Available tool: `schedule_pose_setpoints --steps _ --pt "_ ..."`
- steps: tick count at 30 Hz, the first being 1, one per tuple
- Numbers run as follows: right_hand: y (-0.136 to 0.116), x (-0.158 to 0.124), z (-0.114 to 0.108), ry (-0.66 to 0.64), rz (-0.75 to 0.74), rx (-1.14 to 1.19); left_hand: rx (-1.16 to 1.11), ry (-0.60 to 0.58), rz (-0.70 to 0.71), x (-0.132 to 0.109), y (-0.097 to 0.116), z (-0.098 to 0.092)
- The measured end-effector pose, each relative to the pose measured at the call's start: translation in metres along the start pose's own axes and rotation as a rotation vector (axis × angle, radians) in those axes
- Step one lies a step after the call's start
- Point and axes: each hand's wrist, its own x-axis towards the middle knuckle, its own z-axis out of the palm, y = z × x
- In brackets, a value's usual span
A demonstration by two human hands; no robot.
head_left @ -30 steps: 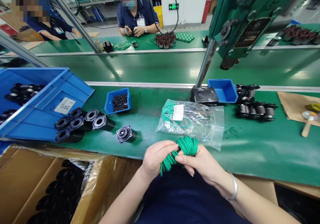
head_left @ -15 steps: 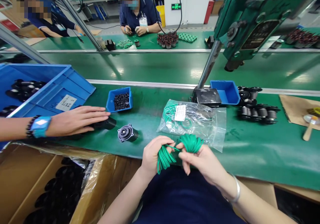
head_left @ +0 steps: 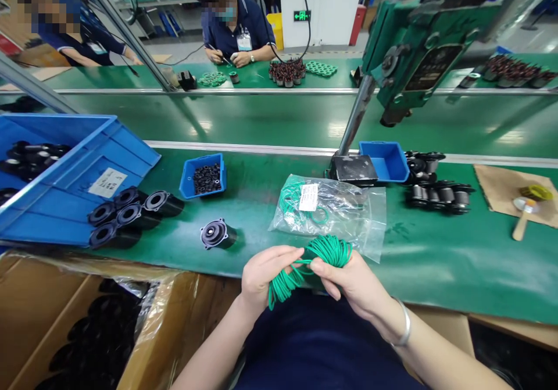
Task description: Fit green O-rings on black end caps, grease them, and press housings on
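Observation:
Both my hands hold one bundle of thin green rubber rings (head_left: pixel 325 253) at the near edge of the green bench. My left hand (head_left: pixel 264 274) grips the lower left part of the bundle with closed fingers. My right hand (head_left: pixel 351 282) pinches the upper right part, thumb against the rings. Just behind the hands lies a clear plastic bag (head_left: pixel 335 213) with more green rings and a white label. A single black round housing (head_left: pixel 217 234) lies on its side to the left of my hands.
A cluster of black housings (head_left: pixel 126 215) sits beside a big blue bin (head_left: pixel 65 175). A small blue tray of black rings (head_left: pixel 204 176), an empty blue tray (head_left: pixel 387 160), a green press (head_left: pixel 418 47) and more black parts (head_left: pixel 436 192) stand behind. Two people work across the belt. A cardboard box (head_left: pixel 87 320) is lower left.
A co-worker's hand that reached in from the left over the black housings has withdrawn, and one housing is gone from that cluster. My hands have drawn the ring bundle back together.

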Motion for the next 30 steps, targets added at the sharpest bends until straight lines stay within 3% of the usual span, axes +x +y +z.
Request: schedule_pose_setpoints --steps 5,8,10,13,14,16,17,19,24,27,30 --pt "-0.004 -0.006 -0.001 -0.042 0.111 0.112 -0.159 0.021 -0.078 0.002 0.009 0.004" --pt "-0.033 -0.018 -0.015 0.032 0.096 0.099 -0.227 0.107 -0.180 0.008 0.008 -0.001" --pt "-0.065 -0.025 -0.036 0.233 -0.093 -0.028 -0.207 0.070 -0.239 0.012 0.001 -0.007" --pt "-0.118 -0.019 -0.081 0.685 -0.573 -0.303 -0.101 -0.135 -0.272 0.017 -0.016 -0.016" --pt "-0.133 -0.010 -0.098 0.807 -0.666 -0.421 -0.068 -0.197 -0.266 0.018 -0.020 -0.018" --pt "-0.155 0.017 -0.130 0.940 -0.614 -0.735 -0.022 -0.294 -0.251 0.020 -0.026 -0.020" --pt "-0.161 0.034 -0.145 0.937 -0.469 -0.933 -0.006 -0.344 -0.247 0.021 -0.027 -0.021" --pt "-0.166 0.068 -0.167 0.835 -0.264 -1.109 0.038 -0.444 -0.259 0.023 -0.025 -0.022" --pt "-0.154 0.121 -0.190 0.493 0.086 -1.256 0.201 -0.536 -0.320 0.019 -0.021 -0.028" --pt "-0.154 0.130 -0.193 0.415 0.159 -1.313 0.164 -0.535 -0.298 0.016 -0.022 -0.031" --pt "-0.164 0.124 -0.190 0.451 0.116 -1.364 0.094 -0.462 -0.247 0.016 -0.018 -0.030"
